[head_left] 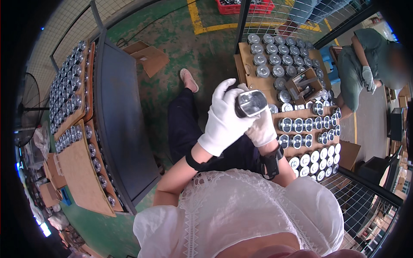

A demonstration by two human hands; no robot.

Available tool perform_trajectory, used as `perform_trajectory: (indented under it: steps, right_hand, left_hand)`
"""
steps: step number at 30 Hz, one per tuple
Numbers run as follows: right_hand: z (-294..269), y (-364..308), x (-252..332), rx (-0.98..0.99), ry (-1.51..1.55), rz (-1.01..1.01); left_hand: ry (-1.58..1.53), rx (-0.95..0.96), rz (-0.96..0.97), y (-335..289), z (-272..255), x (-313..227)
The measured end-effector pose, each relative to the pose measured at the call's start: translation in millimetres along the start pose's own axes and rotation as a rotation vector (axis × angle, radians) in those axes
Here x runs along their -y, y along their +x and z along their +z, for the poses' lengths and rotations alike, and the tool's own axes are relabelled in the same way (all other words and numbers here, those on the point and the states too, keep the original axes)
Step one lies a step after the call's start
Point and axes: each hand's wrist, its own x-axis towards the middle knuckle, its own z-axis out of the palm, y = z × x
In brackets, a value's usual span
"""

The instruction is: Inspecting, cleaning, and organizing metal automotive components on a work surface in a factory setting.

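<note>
Gripping: a white-gloved left hand (226, 118) is clamped on a shiny metal part (251, 103), raised before the torso; the right hand (262, 129) meets it from the near right.
Hidden: the right hand's fingers lie largely behind the part, so its grip cannot be told.
Right table: rows of similar metal pieces (297, 124) surround a cardboard box (304, 86), its contents hard to make out.
Far side: a mesh fence (242, 26) stands before a cut-off red crate (246, 9).
Left: a dark grey panel (122, 116) flanks boards of pieces.

red crate (246, 9) | cardboard (151, 61) on green floor (168, 36) | black fan (21, 109) left
</note>
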Motion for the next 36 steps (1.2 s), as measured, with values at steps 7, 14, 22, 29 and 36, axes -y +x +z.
perform_trajectory:
  steps: [7, 14, 22, 29, 36]
  right_hand:
    - [4.8, -8.7, -2.9, -0.016, 0.141, -0.032]
    - [6.0, -5.1, 2.9, -0.079, -0.231, -0.149]
    - [-10.8, -0.6, 1.0, 0.003, -0.198, -0.156]
    - [-26.2, -10.5, 6.9, -0.121, -0.173, -0.048]
    - [-69.4, -86.4, 24.2, -0.282, -1.233, -0.162]
  left_hand:
    - [0.105, -0.027, 0.270, 1.1, 2.5, -14.8]
    - [0.043, -0.084, 0.249, -3.8, 6.2, 0.2]
    - [0.074, -0.001, 0.219, -2.7, 1.0, 1.0]
    - [0.068, 0.117, 0.163, -6.0, 5.2, 1.0]
    - [-0.064, 0.650, 0.261, -13.8, 28.0, 25.1]
